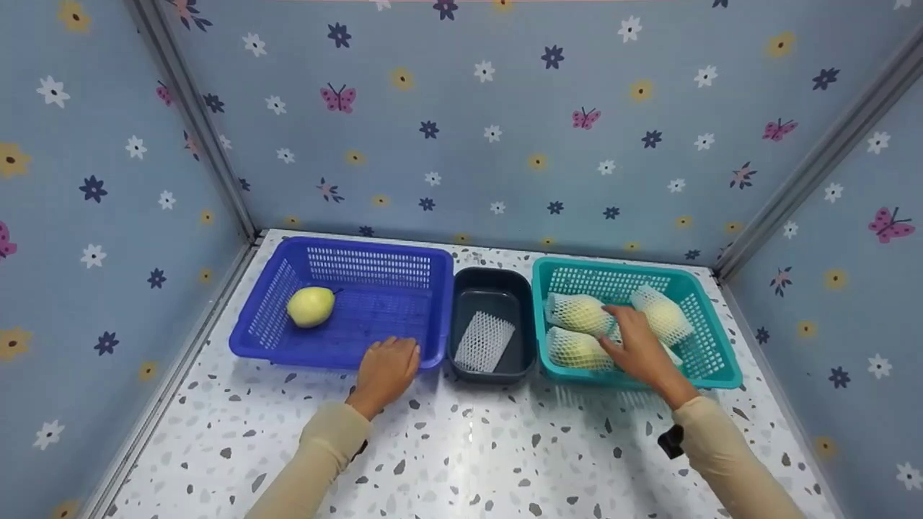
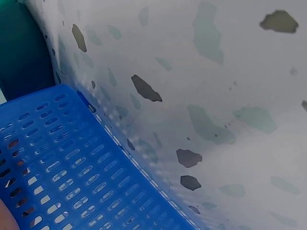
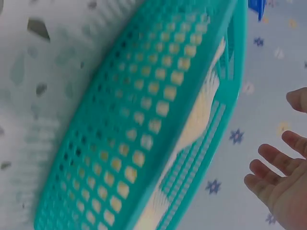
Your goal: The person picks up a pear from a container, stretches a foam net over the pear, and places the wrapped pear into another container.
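Note:
My left hand [image 1: 389, 371] grips the front rim of a blue slotted basket [image 1: 375, 310], its fingers hooked over the edge; in the left wrist view, the basket's wall [image 2: 91, 167] hides most of that hand. Inside the basket lies a bare yellow pear [image 1: 311, 307] with a thin stem. Over a teal basket [image 1: 710, 324] hovers my right hand [image 1: 642, 351], fingers spread and holding nothing. Beneath and beside it, several pears [image 1: 579, 314] in white foam nets lie in the basket. The right wrist view shows the right hand [image 3: 283, 184] above the teal rim [image 3: 177, 132].
Between the two baskets stands a dark grey bin [image 1: 493, 280] with a loose white foam net [image 1: 484, 342] in it. All three containers stand on a speckled white table [image 1: 461, 461]. Flower-patterned panels [image 1: 461, 108] enclose the back and sides.

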Tool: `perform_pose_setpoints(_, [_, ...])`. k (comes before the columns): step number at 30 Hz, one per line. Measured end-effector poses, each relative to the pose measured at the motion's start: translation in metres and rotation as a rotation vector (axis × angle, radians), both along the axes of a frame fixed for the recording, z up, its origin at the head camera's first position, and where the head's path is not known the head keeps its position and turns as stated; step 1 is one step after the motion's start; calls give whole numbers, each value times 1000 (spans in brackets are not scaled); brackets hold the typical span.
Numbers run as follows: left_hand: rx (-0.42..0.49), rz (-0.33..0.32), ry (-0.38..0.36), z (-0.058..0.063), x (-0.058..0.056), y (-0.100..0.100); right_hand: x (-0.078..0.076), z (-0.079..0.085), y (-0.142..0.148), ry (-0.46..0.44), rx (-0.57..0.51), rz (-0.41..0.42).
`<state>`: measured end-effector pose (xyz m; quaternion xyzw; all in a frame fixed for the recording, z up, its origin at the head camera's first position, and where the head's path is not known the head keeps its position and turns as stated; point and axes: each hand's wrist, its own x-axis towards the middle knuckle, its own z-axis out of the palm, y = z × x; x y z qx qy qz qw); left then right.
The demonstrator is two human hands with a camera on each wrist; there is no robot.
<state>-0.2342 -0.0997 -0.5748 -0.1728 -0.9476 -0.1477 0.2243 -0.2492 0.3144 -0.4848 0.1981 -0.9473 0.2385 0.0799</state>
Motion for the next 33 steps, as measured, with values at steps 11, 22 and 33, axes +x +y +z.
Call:
perform_pose_setpoints(11, [15,0,31,-3,1,-1,20,-42,-51,122,204,-12])
perform_pose_setpoints(22, [25,-5,40,-1,1,0,18,-79,-66,292,303,-73])
perform_pose_setpoints(33, [-11,-11,72,-2,0,0,16,-97,-65,485,252,-49])
